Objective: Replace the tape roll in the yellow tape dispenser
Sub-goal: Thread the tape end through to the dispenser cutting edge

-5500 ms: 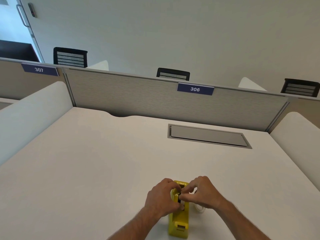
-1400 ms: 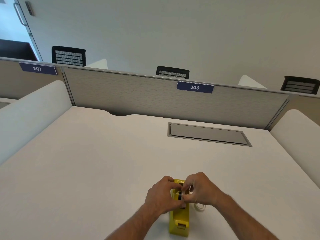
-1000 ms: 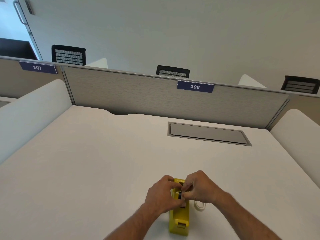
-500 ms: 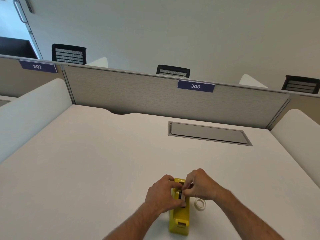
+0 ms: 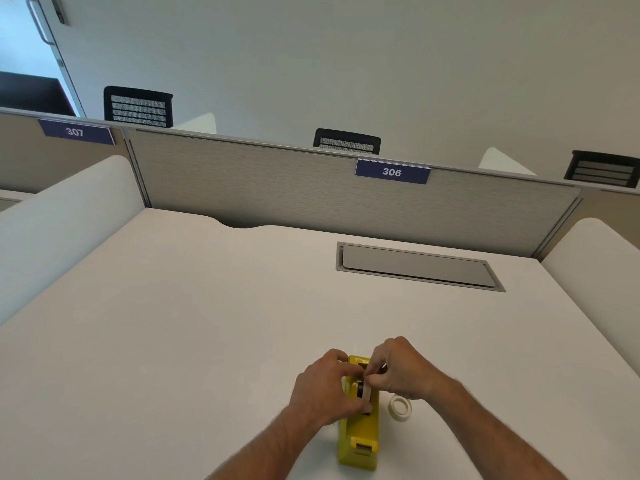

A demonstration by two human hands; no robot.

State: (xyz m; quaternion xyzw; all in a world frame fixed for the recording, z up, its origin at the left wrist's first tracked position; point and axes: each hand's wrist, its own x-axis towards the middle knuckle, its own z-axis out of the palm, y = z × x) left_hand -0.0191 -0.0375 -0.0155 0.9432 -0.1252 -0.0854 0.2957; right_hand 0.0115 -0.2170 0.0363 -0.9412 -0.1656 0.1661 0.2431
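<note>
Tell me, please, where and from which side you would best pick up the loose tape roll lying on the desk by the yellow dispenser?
The tape roll lies flat, hole up, right of the yellow dispenser. Probably come from above or from its open right side, pinching across the outer rim, or one finger in the hole.

Both forearms are reaching forward and converging. The left hand (image 5: pixel 323 388) is curling its fingers in a grip, while the right hand (image 5: pixel 401 370) is pinching with its fingertips close beside it.
</note>
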